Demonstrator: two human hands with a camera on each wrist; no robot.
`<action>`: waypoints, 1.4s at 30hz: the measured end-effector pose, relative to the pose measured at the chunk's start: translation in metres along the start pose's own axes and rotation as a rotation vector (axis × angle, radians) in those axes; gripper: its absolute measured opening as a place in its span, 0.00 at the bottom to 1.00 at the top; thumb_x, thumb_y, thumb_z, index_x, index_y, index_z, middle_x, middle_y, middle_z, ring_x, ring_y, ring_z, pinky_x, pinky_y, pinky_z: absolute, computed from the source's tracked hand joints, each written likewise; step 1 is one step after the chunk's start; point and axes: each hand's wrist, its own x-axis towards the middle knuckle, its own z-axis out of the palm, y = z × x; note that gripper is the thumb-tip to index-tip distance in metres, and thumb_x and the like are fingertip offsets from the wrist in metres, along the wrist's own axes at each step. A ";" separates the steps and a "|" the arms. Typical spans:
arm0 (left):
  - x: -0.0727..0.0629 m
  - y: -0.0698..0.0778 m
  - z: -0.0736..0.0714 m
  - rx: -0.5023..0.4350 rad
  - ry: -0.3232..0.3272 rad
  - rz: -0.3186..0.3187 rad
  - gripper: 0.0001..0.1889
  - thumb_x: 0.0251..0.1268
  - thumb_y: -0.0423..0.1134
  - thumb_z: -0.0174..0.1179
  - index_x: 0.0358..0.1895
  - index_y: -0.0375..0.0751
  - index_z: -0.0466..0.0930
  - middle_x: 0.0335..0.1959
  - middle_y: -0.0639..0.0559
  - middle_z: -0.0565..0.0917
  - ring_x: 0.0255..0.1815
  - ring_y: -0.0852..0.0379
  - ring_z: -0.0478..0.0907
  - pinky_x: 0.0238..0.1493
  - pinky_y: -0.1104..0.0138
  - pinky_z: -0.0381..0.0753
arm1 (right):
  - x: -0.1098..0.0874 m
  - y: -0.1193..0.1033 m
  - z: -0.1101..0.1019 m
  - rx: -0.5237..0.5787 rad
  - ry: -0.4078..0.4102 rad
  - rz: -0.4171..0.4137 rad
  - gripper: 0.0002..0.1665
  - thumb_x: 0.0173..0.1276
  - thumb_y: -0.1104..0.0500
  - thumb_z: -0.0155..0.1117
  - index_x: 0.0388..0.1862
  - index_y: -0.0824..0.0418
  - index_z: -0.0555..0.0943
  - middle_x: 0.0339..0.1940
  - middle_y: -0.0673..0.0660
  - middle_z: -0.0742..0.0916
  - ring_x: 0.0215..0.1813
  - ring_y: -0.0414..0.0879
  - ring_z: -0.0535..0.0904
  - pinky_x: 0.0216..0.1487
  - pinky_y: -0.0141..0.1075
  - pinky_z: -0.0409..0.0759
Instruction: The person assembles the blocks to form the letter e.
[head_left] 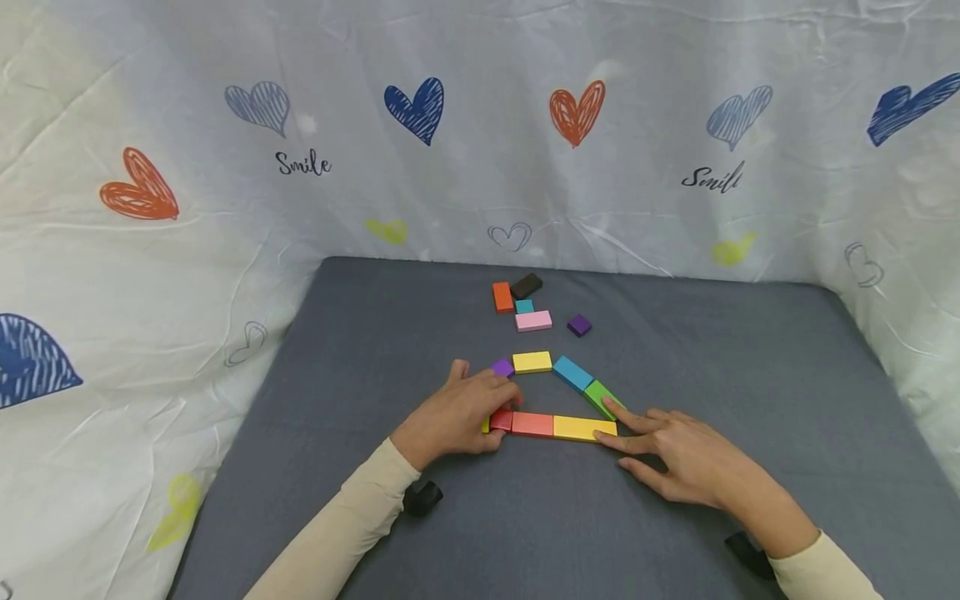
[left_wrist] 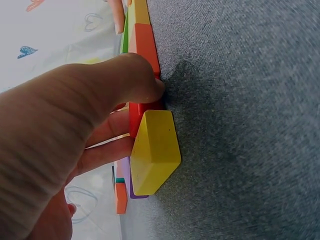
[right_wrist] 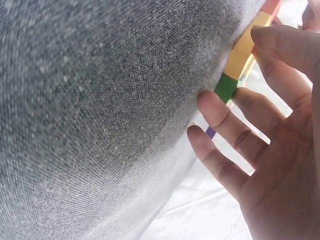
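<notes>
Several coloured blocks form a closed outline on the cloth. My left hand (head_left: 461, 417) is at its left corner, pinching a red block (left_wrist: 145, 107) between thumb in front and fingers behind. A yellow block (left_wrist: 162, 137) stands against the red one's end; a purple block (head_left: 502, 367) shows past the fingers. Along the front edge follow a coral block (head_left: 532, 424) and a long yellow block (head_left: 576, 428). My right hand (head_left: 686, 458) has its fingers spread, one fingertip touching the long yellow block's right end, another on the green block (head_left: 602, 398). A blue block (head_left: 573, 373) adjoins the green.
Another yellow block (head_left: 532, 362) lies at the outline's back. Behind it are loose blocks: pink (head_left: 533, 321), teal (head_left: 524, 307), orange (head_left: 502, 297), black (head_left: 527, 286) and dark purple (head_left: 579, 325). Grey cloth (head_left: 712, 350) covers the table; a heart-printed white curtain (head_left: 487, 183) hangs behind.
</notes>
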 end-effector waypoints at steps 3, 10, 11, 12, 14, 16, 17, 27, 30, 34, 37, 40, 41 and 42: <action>0.000 0.000 0.000 0.002 -0.004 -0.005 0.22 0.59 0.46 0.77 0.56 0.55 0.82 0.43 0.64 0.81 0.46 0.64 0.73 0.55 0.52 0.61 | 0.000 0.000 0.000 -0.001 -0.003 0.000 0.30 0.76 0.45 0.69 0.75 0.33 0.76 0.80 0.51 0.74 0.34 0.29 0.62 0.40 0.33 0.71; -0.002 0.000 0.001 0.014 0.006 -0.006 0.22 0.59 0.46 0.76 0.56 0.56 0.82 0.44 0.64 0.81 0.47 0.65 0.72 0.55 0.52 0.60 | 0.000 0.000 0.000 0.007 0.000 -0.001 0.29 0.76 0.45 0.69 0.75 0.33 0.76 0.80 0.51 0.74 0.33 0.29 0.61 0.40 0.33 0.70; -0.002 0.000 0.001 0.015 0.007 -0.004 0.23 0.59 0.47 0.77 0.57 0.56 0.82 0.44 0.64 0.81 0.46 0.65 0.72 0.55 0.51 0.60 | 0.000 0.000 0.000 0.007 0.002 -0.002 0.29 0.76 0.45 0.69 0.75 0.34 0.77 0.80 0.51 0.75 0.33 0.29 0.61 0.39 0.33 0.70; -0.002 0.000 0.001 0.015 0.008 -0.002 0.23 0.59 0.48 0.77 0.57 0.56 0.82 0.44 0.64 0.81 0.47 0.65 0.72 0.55 0.52 0.60 | 0.000 0.000 0.000 0.008 0.003 -0.002 0.29 0.76 0.45 0.69 0.75 0.34 0.77 0.80 0.51 0.75 0.33 0.29 0.61 0.39 0.32 0.70; -0.003 0.000 0.000 0.017 0.014 0.006 0.23 0.60 0.51 0.76 0.57 0.56 0.82 0.45 0.64 0.82 0.47 0.65 0.72 0.54 0.51 0.60 | 0.000 0.000 0.000 0.009 0.002 -0.001 0.29 0.76 0.45 0.69 0.74 0.34 0.77 0.80 0.51 0.75 0.33 0.29 0.61 0.39 0.32 0.70; -0.003 0.000 -0.001 0.014 0.025 0.013 0.24 0.60 0.55 0.76 0.57 0.56 0.82 0.45 0.64 0.82 0.47 0.65 0.73 0.54 0.51 0.60 | 0.000 0.000 0.000 0.011 0.000 0.001 0.29 0.76 0.45 0.69 0.74 0.34 0.77 0.79 0.51 0.75 0.33 0.29 0.62 0.39 0.33 0.70; -0.003 0.000 -0.003 0.014 0.033 0.017 0.25 0.60 0.57 0.75 0.57 0.56 0.82 0.46 0.64 0.83 0.47 0.65 0.73 0.54 0.51 0.60 | 0.000 0.000 0.000 0.011 -0.002 0.002 0.29 0.76 0.45 0.69 0.75 0.34 0.77 0.80 0.51 0.75 0.33 0.29 0.62 0.39 0.33 0.70; 0.003 -0.003 -0.024 0.058 0.145 -0.002 0.19 0.73 0.54 0.63 0.62 0.53 0.81 0.49 0.62 0.86 0.47 0.63 0.74 0.56 0.49 0.60 | 0.000 0.000 0.000 0.006 0.007 0.002 0.29 0.76 0.45 0.69 0.75 0.33 0.77 0.80 0.51 0.75 0.34 0.29 0.62 0.40 0.33 0.71; 0.007 -0.006 -0.032 0.084 0.158 -0.020 0.17 0.74 0.47 0.64 0.63 0.54 0.81 0.51 0.62 0.86 0.49 0.63 0.77 0.57 0.52 0.63 | 0.000 0.000 0.000 0.006 0.017 -0.005 0.30 0.76 0.46 0.69 0.74 0.34 0.77 0.79 0.52 0.75 0.34 0.29 0.62 0.40 0.33 0.70; 0.012 -0.010 -0.042 0.091 0.163 -0.029 0.19 0.73 0.43 0.66 0.65 0.54 0.81 0.55 0.60 0.86 0.54 0.60 0.80 0.58 0.55 0.68 | -0.001 0.001 0.001 0.007 0.023 -0.005 0.30 0.76 0.46 0.69 0.74 0.34 0.77 0.79 0.51 0.75 0.34 0.29 0.62 0.40 0.33 0.71; 0.015 -0.012 -0.047 0.096 0.180 -0.029 0.20 0.73 0.43 0.67 0.65 0.54 0.81 0.57 0.59 0.86 0.57 0.59 0.81 0.60 0.55 0.71 | -0.001 0.001 0.001 0.008 0.017 0.002 0.30 0.76 0.46 0.69 0.74 0.33 0.77 0.80 0.51 0.75 0.34 0.29 0.62 0.39 0.33 0.71; 0.019 -0.015 -0.051 0.105 0.210 -0.021 0.20 0.73 0.43 0.67 0.66 0.54 0.81 0.57 0.59 0.86 0.59 0.58 0.82 0.60 0.56 0.75 | -0.002 0.000 0.000 0.010 0.008 0.006 0.30 0.76 0.46 0.69 0.75 0.33 0.76 0.80 0.50 0.74 0.34 0.29 0.63 0.39 0.33 0.70; 0.020 -0.016 -0.052 0.110 0.215 -0.018 0.20 0.74 0.44 0.66 0.67 0.54 0.80 0.58 0.59 0.86 0.59 0.58 0.82 0.59 0.56 0.76 | -0.001 0.000 0.000 0.011 0.006 0.007 0.30 0.76 0.46 0.69 0.75 0.33 0.76 0.80 0.50 0.74 0.34 0.29 0.63 0.39 0.33 0.71; 0.023 -0.016 -0.054 0.116 0.219 -0.016 0.21 0.74 0.44 0.65 0.67 0.54 0.80 0.59 0.58 0.85 0.59 0.57 0.82 0.58 0.57 0.77 | -0.001 0.000 0.001 0.010 0.006 0.007 0.30 0.76 0.46 0.69 0.75 0.33 0.76 0.80 0.50 0.74 0.34 0.29 0.63 0.39 0.33 0.71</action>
